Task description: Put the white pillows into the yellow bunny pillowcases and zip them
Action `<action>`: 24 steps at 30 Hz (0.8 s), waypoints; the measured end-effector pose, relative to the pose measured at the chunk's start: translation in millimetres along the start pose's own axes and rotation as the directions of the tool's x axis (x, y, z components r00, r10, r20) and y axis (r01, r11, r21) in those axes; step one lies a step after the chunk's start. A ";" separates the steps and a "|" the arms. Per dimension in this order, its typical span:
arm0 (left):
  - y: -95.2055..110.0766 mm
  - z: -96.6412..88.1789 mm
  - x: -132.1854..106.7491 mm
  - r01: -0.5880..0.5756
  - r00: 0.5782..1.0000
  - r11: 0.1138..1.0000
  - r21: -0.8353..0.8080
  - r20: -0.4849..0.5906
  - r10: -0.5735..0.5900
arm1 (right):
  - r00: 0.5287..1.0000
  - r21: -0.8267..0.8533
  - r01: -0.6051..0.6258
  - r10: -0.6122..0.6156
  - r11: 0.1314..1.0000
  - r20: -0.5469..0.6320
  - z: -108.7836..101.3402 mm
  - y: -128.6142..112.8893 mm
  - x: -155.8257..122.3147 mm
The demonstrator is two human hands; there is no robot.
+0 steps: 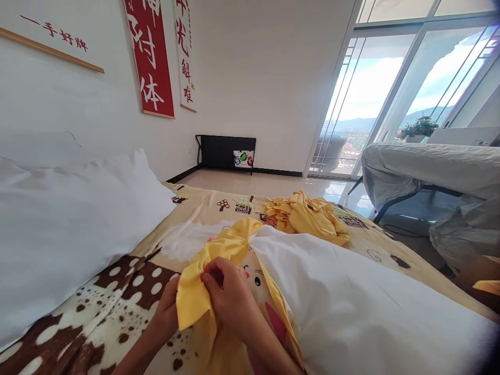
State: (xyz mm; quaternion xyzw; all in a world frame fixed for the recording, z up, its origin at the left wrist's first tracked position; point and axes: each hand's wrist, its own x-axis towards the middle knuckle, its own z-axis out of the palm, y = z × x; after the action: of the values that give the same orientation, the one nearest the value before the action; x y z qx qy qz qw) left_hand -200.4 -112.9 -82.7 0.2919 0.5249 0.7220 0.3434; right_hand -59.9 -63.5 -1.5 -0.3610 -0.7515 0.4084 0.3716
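A yellow pillowcase with a printed cartoon face lies over the near end of a white pillow. Most of that pillow is bare and stretches to the right. My right hand is closed, pinching the pillowcase's loose fabric between thumb and fingers. Just left of it, my left hand grips the same flap from its far side, with the fingertips hidden behind the cloth. Part of the pillowcase drapes beneath my right forearm.
Another white pillow rests at the left on the patterned bed blanket. Crumpled yellow cloth is heaped at the bed's far side. A plastic-covered piece of furniture stands at the right, and a black panel leans near the far wall.
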 end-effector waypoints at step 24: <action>35.7 18.9 11.1 -0.101 0.934 0.985 0.140 0.353 0.045 | 0.989 0.062 0.085 -0.091 0.994 0.117 0.4 4.7 3.2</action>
State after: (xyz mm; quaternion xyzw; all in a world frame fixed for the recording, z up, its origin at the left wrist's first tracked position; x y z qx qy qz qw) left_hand -199.0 -101.1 -42.6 0.4605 0.4992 0.6279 0.3801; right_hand -60.5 -59.0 -5.0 -0.2914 -0.7757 0.4339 0.3536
